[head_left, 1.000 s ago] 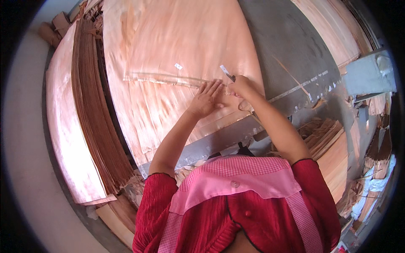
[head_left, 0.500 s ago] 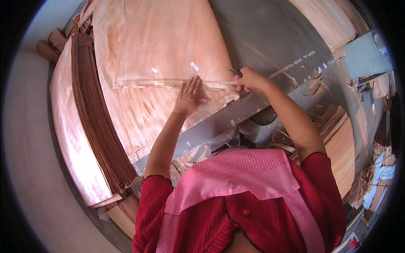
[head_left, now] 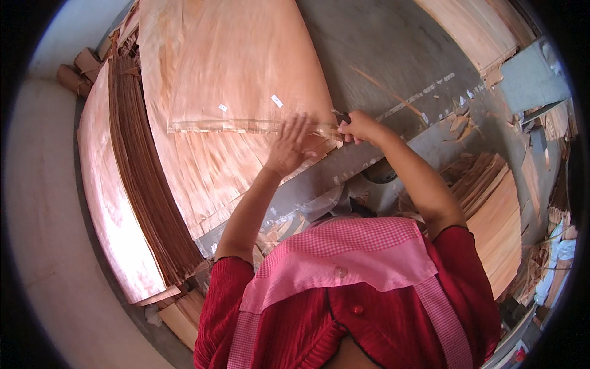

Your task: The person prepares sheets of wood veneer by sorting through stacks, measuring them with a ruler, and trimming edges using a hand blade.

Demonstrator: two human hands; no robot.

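Observation:
A pale pinkish veneer sheet with two small white stickers lies over a rougher, streaked sheet. A thin, narrow strip runs along the upper sheet's lower edge; I cannot tell whether it is separate. Just below that edge, toward its right end, my left hand is open, fingers extended and slightly blurred, over the veneer. At the sheet's right corner, my right hand is closed around a small dark cutting tool, its blade end pointing up-left; the fingertips underneath are partly hidden.
A thick veneer stack stands left beside a pale wall. The grey worktable carries splinters and a marked pale line. More veneer lies at upper right, near a pale blue-grey panel. Cut pieces are stacked below right.
Relative to the sheet, my right hand has moved rightward to the corner with the tool, mostly in the first half second. My left hand has shifted slightly right. The view has shifted too.

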